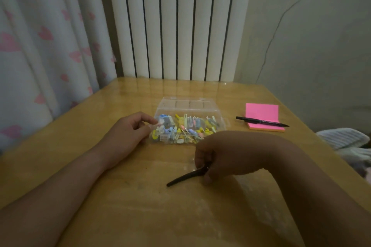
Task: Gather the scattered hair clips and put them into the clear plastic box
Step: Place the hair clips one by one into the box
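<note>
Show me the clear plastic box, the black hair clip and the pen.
clear plastic box (217, 115): head view, right wall.
black hair clip (181, 179): head view, mid-length.
pen (261, 121): head view, barrel middle.

White ribbed radiator behind wooden table; heart-print curtain left; cracked wall right; dim light

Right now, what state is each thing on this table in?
clear plastic box: lid open, full of small coloured clips.
black hair clip: on the table, one end pinched by the right hand.
left hand: at the box's left end, fingers touching it.
pen: capped, lying across the pink sticky notes.
</note>
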`<state>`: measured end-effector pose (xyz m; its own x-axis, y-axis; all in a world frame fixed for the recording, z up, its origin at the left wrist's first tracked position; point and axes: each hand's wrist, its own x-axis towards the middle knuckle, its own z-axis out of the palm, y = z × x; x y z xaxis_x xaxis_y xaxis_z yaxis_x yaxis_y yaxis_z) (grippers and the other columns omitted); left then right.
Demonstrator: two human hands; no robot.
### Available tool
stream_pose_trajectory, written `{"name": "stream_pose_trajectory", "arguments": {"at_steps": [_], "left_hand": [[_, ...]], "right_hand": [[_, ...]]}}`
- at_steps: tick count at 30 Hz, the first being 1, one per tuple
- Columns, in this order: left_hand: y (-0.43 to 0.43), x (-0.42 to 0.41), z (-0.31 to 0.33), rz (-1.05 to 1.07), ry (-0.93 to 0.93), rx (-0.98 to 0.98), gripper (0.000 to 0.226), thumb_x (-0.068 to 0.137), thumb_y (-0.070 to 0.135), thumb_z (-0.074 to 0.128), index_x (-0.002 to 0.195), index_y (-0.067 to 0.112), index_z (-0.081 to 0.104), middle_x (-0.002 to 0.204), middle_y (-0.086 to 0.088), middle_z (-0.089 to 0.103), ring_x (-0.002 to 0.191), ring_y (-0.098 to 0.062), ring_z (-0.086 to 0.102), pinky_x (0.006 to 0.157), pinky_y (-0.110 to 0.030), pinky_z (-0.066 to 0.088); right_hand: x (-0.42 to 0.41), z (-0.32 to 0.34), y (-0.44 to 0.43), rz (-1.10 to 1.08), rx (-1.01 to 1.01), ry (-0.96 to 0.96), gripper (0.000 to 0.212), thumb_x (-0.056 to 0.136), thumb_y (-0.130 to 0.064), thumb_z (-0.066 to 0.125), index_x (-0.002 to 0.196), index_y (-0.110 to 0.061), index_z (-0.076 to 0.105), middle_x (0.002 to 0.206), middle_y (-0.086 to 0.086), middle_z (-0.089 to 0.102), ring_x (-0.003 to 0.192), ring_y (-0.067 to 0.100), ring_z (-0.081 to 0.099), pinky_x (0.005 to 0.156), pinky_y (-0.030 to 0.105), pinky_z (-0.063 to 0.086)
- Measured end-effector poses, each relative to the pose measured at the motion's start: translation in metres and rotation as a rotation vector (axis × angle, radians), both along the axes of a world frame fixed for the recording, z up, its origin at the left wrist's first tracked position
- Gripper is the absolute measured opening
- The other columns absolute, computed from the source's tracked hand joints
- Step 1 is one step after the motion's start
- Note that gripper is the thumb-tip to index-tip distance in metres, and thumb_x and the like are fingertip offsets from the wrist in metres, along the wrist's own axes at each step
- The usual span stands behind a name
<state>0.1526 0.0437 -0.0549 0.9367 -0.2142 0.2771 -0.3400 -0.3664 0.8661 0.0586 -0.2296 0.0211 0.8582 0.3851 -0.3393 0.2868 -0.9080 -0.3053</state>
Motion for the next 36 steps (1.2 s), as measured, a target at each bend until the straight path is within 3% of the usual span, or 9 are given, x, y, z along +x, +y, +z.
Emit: {"name": "stream_pose_trajectory", "arguments": {"at_steps": [3,7,9,12,15,18,24,36], "left_hand": [[0.000,0.001,-0.001,0.002,-0.003,0.002,0.010,0.101,0.020,0.068,0.104,0.024,0.077,0.071,-0.003,0.061,0.070,-0.016,0.055,0.076,-0.036,0.048],[-0.001,0.004,-0.003,-0.002,0.000,-0.018,0.009,0.099,0.021,0.070,0.103,0.025,0.077,0.070,0.000,0.059,0.070,-0.016,0.054,0.075,-0.035,0.046],[-0.001,0.005,-0.004,-0.008,-0.009,-0.020,0.009,0.099,0.020,0.070,0.103,0.025,0.077,0.070,-0.001,0.058,0.069,-0.015,0.054,0.073,-0.034,0.046],[0.000,0.006,-0.004,-0.007,-0.022,-0.001,0.009,0.100,0.020,0.069,0.103,0.025,0.076,0.070,0.001,0.059,0.067,-0.012,0.054,0.068,-0.030,0.045],[0.000,0.006,-0.004,-0.007,-0.027,0.012,0.010,0.101,0.023,0.068,0.102,0.028,0.076,0.071,0.000,0.059,0.065,-0.010,0.052,0.062,-0.024,0.044],[0.000,0.008,-0.004,-0.004,-0.039,0.025,0.010,0.101,0.023,0.068,0.102,0.029,0.076,0.069,-0.001,0.060,0.062,-0.005,0.051,0.056,-0.017,0.042],[0.001,0.006,-0.004,-0.012,-0.033,0.011,0.008,0.101,0.027,0.069,0.102,0.031,0.075,0.068,0.003,0.057,0.061,-0.005,0.051,0.061,-0.024,0.043],[0.001,0.008,-0.005,-0.009,-0.029,0.033,0.007,0.101,0.029,0.069,0.102,0.032,0.075,0.069,0.004,0.057,0.063,-0.007,0.052,0.064,-0.031,0.045]], "right_hand": [[-0.001,0.003,-0.002,-0.003,-0.042,-0.006,0.031,0.090,-0.044,0.080,0.118,-0.044,0.067,0.110,-0.019,0.061,0.098,0.004,0.060,0.086,0.030,0.055],[0.000,-0.002,0.002,0.011,-0.015,-0.013,0.016,0.091,-0.041,0.078,0.106,-0.040,0.071,0.107,-0.017,0.065,0.097,0.005,0.063,0.090,0.040,0.061],[-0.001,-0.001,0.005,0.032,0.056,-0.029,0.012,0.093,-0.039,0.077,0.104,-0.039,0.072,0.105,-0.016,0.069,0.096,0.004,0.065,0.091,0.038,0.060],[0.003,0.005,0.002,-0.029,0.239,-0.179,0.010,0.097,-0.034,0.073,0.105,-0.041,0.071,0.103,-0.016,0.069,0.095,-0.003,0.064,0.083,0.023,0.055],[0.023,0.010,-0.016,-0.230,0.369,-0.423,0.011,0.095,-0.028,0.075,0.097,-0.038,0.073,0.095,-0.015,0.073,0.086,0.001,0.068,0.078,0.028,0.058],[0.047,0.007,-0.022,-0.323,0.221,-0.558,0.007,0.095,-0.028,0.076,0.094,-0.036,0.074,0.094,-0.014,0.069,0.086,0.006,0.065,0.075,0.030,0.057],[0.070,-0.011,-0.008,-0.271,-0.052,-0.587,0.011,0.092,-0.036,0.076,0.102,-0.034,0.079,0.097,-0.015,0.062,0.087,0.008,0.059,0.081,0.040,0.059],[0.076,-0.026,-0.009,-0.302,-0.052,-0.636,0.010,0.091,-0.038,0.076,0.100,-0.034,0.079,0.090,-0.016,0.061,0.083,0.007,0.057,0.081,0.042,0.060]]}}
